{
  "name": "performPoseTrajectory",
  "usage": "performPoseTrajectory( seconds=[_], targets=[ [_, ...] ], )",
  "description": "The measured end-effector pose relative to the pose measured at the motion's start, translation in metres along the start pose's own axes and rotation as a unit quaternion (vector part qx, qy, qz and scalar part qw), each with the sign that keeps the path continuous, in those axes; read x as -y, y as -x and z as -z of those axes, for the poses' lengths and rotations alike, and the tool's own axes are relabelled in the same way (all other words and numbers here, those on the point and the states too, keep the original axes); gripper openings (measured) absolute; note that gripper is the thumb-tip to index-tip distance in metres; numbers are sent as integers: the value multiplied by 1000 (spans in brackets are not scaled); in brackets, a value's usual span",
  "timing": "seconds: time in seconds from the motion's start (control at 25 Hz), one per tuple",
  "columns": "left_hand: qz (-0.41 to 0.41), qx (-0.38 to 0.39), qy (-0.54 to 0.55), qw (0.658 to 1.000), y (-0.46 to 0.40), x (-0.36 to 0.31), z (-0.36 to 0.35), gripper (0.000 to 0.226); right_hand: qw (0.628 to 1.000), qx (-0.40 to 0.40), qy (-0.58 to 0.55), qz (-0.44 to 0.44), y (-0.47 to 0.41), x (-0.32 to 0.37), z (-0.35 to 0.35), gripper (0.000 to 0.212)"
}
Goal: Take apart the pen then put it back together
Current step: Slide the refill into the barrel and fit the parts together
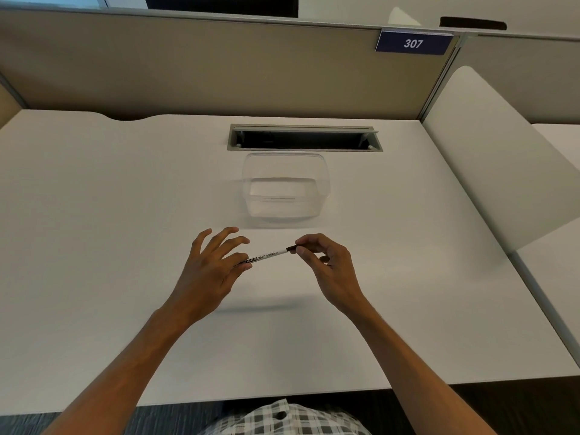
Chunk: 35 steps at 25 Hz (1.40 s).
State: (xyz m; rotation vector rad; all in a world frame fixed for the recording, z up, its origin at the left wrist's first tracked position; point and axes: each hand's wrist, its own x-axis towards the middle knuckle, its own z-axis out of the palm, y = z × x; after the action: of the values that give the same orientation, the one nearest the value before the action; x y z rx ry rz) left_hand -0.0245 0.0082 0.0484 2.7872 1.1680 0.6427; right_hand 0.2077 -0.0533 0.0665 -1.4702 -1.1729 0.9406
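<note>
Held above the white laminate desk [125,215], just in front of the clear plastic tub [285,189]: slim white whiteboard marker pen [266,256], tilted up to the right. Best done by pulling straight along the barrel, without bending. Left hand [210,268] pinching the lettered end with thumb and one finger, other fingers [232,231] spread. Right hand [326,262] curled, fingertips [302,251] pinching the black end.

The pen [266,256], a slim white whiteboard marker with black lettering and a black end, lies nearly level, held between the left grip [216,262] and right grip [326,255], black end pinched at the right.
</note>
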Motion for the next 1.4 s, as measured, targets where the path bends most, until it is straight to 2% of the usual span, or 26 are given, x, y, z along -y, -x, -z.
performPoseTrajectory(
  seconds=[0.28,0.6,0.76,1.0,1.2,1.4],
  targets=[
    [-9,-19,12,1000,-4,-4,2,33,1000,-4,21,5,0,-1,0,3],
    [-23,-61,54,996,-7,-10,3,21,998,5,57,39,-2,-4,2,11],
    [-37,-66,66,995,-11,-16,6,18,993,2,90,75,-4,-6,-1,22],
    [-13,-37,85,996,-11,-19,10,25,997,-19,66,34,-5,-9,-4,35],
    [21,2,116,993,-6,-19,15,28,991,11,91,102,-2,-1,10,11],
    [24,10,117,993,-5,-20,17,30,984,45,117,125,-1,-4,17,9]
  ],
)
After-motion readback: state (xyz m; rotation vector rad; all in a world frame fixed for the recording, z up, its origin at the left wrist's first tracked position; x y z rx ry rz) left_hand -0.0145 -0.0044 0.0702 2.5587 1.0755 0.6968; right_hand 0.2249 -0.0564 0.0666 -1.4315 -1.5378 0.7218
